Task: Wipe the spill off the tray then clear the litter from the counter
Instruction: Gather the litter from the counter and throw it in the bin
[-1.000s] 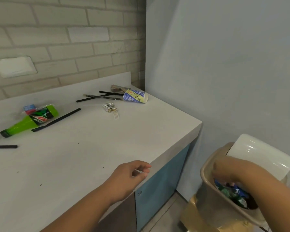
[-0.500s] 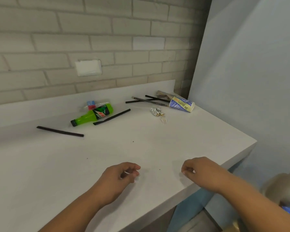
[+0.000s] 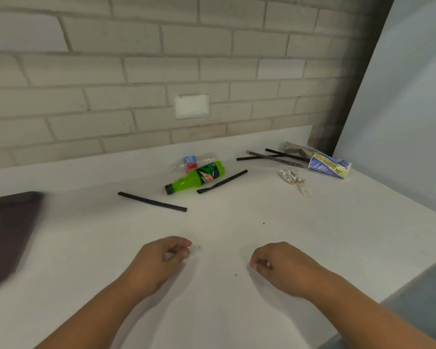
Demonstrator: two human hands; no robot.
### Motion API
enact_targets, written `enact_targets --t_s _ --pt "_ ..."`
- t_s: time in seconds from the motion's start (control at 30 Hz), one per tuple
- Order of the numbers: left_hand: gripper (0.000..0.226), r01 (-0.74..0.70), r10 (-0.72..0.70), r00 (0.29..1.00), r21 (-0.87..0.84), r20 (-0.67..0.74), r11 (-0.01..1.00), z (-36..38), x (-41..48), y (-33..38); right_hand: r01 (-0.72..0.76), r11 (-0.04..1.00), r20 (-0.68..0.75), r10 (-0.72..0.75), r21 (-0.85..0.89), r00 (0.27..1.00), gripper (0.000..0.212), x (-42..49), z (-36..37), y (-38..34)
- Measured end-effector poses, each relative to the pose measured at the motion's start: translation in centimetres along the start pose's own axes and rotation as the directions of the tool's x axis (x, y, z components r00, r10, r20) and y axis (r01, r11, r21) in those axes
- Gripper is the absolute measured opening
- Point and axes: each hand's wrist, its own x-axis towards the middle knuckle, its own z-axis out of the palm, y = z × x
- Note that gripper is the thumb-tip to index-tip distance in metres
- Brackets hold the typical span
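Note:
Litter lies at the back of the white counter [image 3: 237,230]: a green soda bottle [image 3: 195,177] on its side, a blue and red wrapper [image 3: 190,162] behind it, a black straw [image 3: 152,201] to its left and another black straw [image 3: 222,181] to its right. Further right are crumpled foil [image 3: 288,176], a clear plastic fork [image 3: 304,190], a tipped paper cup [image 3: 329,167] and crossed black straws [image 3: 275,156]. The dark tray [image 3: 8,230] shows at the left edge. My left hand [image 3: 159,260] and my right hand [image 3: 285,265] hover over the near counter, fingers loosely curled, holding nothing.
A brick wall with a white blank plate [image 3: 191,106] backs the counter. A pale blue wall [image 3: 401,122] closes the right side, and the counter's edge runs along the lower right. Small dark crumbs [image 3: 236,275] dot the surface near my hands.
My right hand came out of the bin on the right and now hovers over the counter. The view swung left, so the bin is out of sight and the tray came into view.

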Motion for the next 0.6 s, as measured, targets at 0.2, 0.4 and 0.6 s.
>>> enact_targets --t_s 0.2,0.4,0.6 --pt "0.028 0.005 0.021 0.993 0.221 -0.113 0.975 -2.2 4.8 -2.0 0.040 0.995 0.033 -0.037 -0.087 0.999 0.023 4.8 0.0 -0.7" --pt "0.045 0.011 0.056 0.985 0.382 -0.164 0.924 -2.6 9.5 -3.4 0.068 0.978 0.062 -0.057 -0.197 0.996 0.031 10.9 -0.9 -0.4" --pt "0.054 0.039 0.025 0.994 0.553 -0.108 0.833 -2.6 12.5 -4.5 0.053 0.962 0.062 -0.037 -0.268 0.997 0.042 15.8 -1.4 -0.8"
